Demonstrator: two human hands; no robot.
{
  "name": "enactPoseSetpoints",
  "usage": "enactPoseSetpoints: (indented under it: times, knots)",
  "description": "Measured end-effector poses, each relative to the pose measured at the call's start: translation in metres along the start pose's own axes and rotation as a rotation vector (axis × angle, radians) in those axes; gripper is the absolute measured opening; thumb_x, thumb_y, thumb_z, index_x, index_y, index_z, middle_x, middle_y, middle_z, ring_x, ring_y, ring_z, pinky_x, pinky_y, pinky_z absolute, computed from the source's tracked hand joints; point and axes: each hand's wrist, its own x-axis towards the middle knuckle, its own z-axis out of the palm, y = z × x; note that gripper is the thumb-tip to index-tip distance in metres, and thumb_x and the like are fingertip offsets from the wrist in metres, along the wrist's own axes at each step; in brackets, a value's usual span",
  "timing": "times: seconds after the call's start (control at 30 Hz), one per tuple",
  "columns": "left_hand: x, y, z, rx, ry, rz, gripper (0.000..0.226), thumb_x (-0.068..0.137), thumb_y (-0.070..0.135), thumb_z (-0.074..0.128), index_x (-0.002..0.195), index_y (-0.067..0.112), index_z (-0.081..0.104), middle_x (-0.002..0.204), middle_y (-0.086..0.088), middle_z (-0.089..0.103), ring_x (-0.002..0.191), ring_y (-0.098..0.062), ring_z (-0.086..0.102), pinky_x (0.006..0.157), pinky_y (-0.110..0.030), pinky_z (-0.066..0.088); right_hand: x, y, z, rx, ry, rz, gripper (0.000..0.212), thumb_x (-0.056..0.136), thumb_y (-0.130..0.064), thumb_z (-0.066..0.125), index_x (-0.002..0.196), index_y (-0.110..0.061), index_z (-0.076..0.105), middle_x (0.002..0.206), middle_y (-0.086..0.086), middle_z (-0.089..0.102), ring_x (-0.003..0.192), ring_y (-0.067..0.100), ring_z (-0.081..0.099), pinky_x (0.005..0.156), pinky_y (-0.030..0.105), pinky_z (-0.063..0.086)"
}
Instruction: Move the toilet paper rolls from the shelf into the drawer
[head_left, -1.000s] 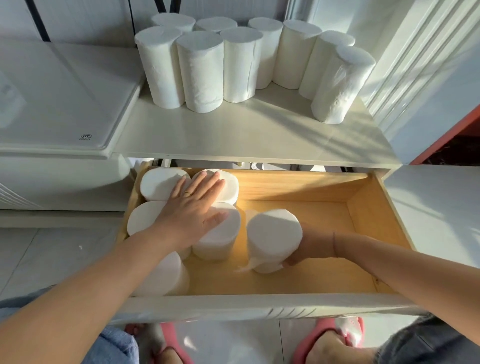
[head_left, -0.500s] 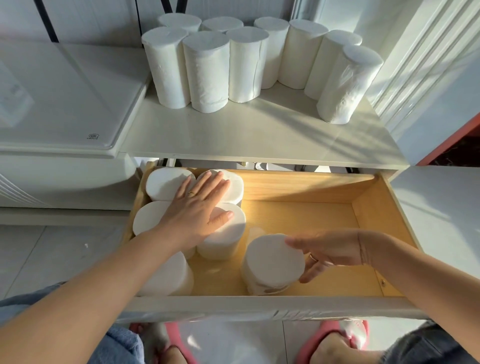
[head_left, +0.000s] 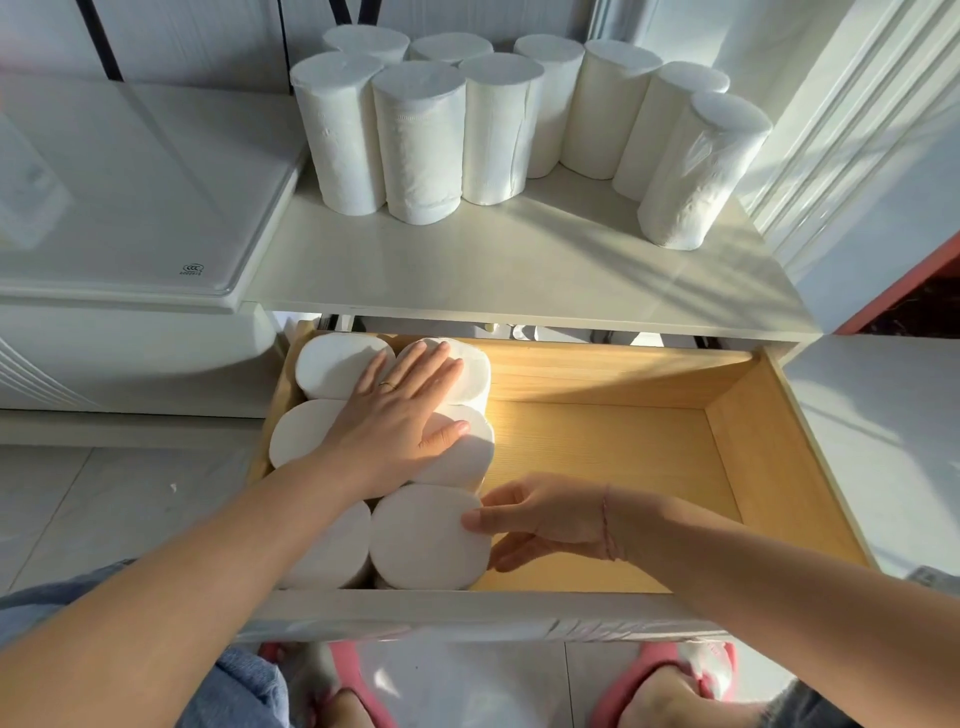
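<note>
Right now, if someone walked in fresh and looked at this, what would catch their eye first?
Probably the cluster of tall white toilet paper rolls standing upright at the back of the white shelf, lit by sun. Below, the open wooden drawer holds six rolls packed at its left end. The left hand lies flat on them while the right hand touches the front roll.

One small mark is printed near the front corner of the white lid left of the shelf: an oval emblem that appears to hold the letters "CCC", with a line of tiny characters beneath it that cannot be made out. No other text, brand, number or sign can be read on anything else in view
</note>
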Motion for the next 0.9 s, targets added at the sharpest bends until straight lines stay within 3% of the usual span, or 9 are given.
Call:
enactPoseSetpoints:
  times: [0.1, 0.17, 0.23, 0.3, 0.4, 0.5, 0.6, 0.67, 0.9]
  knots:
    - [0.000, 0.001, 0.000, 0.004, 0.008, 0.006, 0.067, 0.093, 0.056, 0.023, 0.149, 0.027, -0.002, 0.156, 0.008, -0.015, 0.142, -0.010, -0.018, 0.114, -0.037, -0.014, 0.000, -0.005, -0.002, -0.070, 0.003, 0.017, 0.047, 0.093, -0.031, 0.059, 0.128, 0.001, 0.057, 0.132, 0.019, 0.059, 0.099, 0.024, 0.061, 0.099, 0.036, 0.051]
    - [0.001, 0.000, 0.001, 0.005, 0.004, 0.000, 0.067, 0.094, 0.053, 0.028, 0.149, 0.025, 0.003, 0.157, 0.007, -0.013, 0.143, -0.011, -0.016, 0.114, -0.037, -0.013, -0.004, -0.014, -0.010, -0.152, 0.109, -0.031, 0.044, 0.094, -0.034, 0.057, 0.121, 0.001, 0.060, 0.122, 0.017, 0.065, 0.095, 0.020, 0.063, 0.084, 0.028, 0.055]
    - [0.003, 0.000, 0.000, 0.026, -0.021, -0.010, 0.062, 0.094, 0.051, 0.031, 0.146, 0.017, 0.022, 0.157, 0.005, -0.012, 0.143, -0.012, -0.016, 0.115, -0.038, -0.012, -0.013, -0.029, -0.027, -0.180, 0.350, -0.189, 0.035, 0.093, -0.033, 0.057, 0.101, 0.000, 0.066, 0.093, 0.012, 0.070, 0.075, 0.014, 0.065, 0.064, 0.021, 0.054]
    - [0.004, 0.001, -0.002, 0.061, -0.037, -0.014, 0.072, 0.090, 0.061, 0.014, 0.142, 0.014, 0.029, 0.158, 0.002, -0.012, 0.143, -0.014, -0.014, 0.115, -0.039, -0.012, -0.026, -0.046, -0.057, -0.156, 0.678, -0.385, 0.028, 0.092, -0.032, 0.061, 0.082, -0.006, 0.066, 0.070, 0.004, 0.066, 0.056, 0.008, 0.059, 0.055, 0.024, 0.050]
    - [0.002, 0.001, -0.001, 0.026, -0.033, -0.004, 0.092, 0.073, 0.073, -0.014, 0.149, 0.022, 0.001, 0.152, 0.006, -0.019, 0.141, -0.011, -0.019, 0.113, -0.036, -0.017, -0.043, -0.068, -0.117, -0.129, 1.196, -0.546, 0.030, 0.085, -0.035, 0.069, 0.092, -0.005, 0.066, 0.074, 0.004, 0.065, 0.063, 0.014, 0.058, 0.065, 0.029, 0.049]
    - [0.002, 0.001, 0.002, 0.027, -0.027, -0.012, 0.078, 0.078, 0.069, -0.011, 0.144, 0.028, -0.017, 0.150, 0.008, -0.026, 0.138, -0.009, -0.027, 0.112, -0.034, -0.020, -0.046, -0.080, -0.174, 0.004, 1.488, -0.560, 0.054, 0.078, -0.038, 0.074, 0.119, -0.009, 0.053, 0.112, 0.010, 0.058, 0.098, 0.020, 0.056, 0.092, 0.031, 0.045]
    - [0.002, 0.002, 0.002, 0.009, -0.020, -0.021, 0.067, 0.091, 0.059, 0.009, 0.147, 0.028, -0.013, 0.154, 0.008, -0.023, 0.139, -0.008, -0.025, 0.111, -0.032, -0.019, -0.040, -0.093, -0.215, 0.063, 1.547, -0.539, 0.083, 0.074, -0.042, 0.075, 0.139, -0.010, 0.034, 0.141, 0.012, 0.039, 0.130, 0.024, 0.043, 0.109, 0.028, 0.032]
    - [0.003, 0.003, 0.002, -0.015, -0.016, -0.018, 0.067, 0.092, 0.057, 0.012, 0.148, 0.028, -0.010, 0.153, 0.010, -0.023, 0.139, -0.006, -0.024, 0.112, -0.032, -0.017, -0.033, -0.102, -0.233, 0.076, 1.543, -0.522, 0.097, 0.072, -0.045, 0.076, 0.146, -0.011, 0.024, 0.150, 0.011, 0.030, 0.139, 0.025, 0.033, 0.113, 0.028, 0.026]
    - [0.004, 0.001, 0.003, 0.031, -0.008, 0.001, 0.073, 0.085, 0.066, -0.006, 0.147, 0.027, -0.010, 0.155, 0.007, -0.021, 0.141, -0.010, -0.022, 0.117, -0.040, -0.006, -0.016, -0.133, -0.260, 0.196, 1.585, -0.629, 0.089, 0.061, -0.043, 0.077, 0.132, -0.014, 0.032, 0.132, 0.006, 0.048, 0.121, 0.023, 0.050, 0.104, 0.030, 0.040]
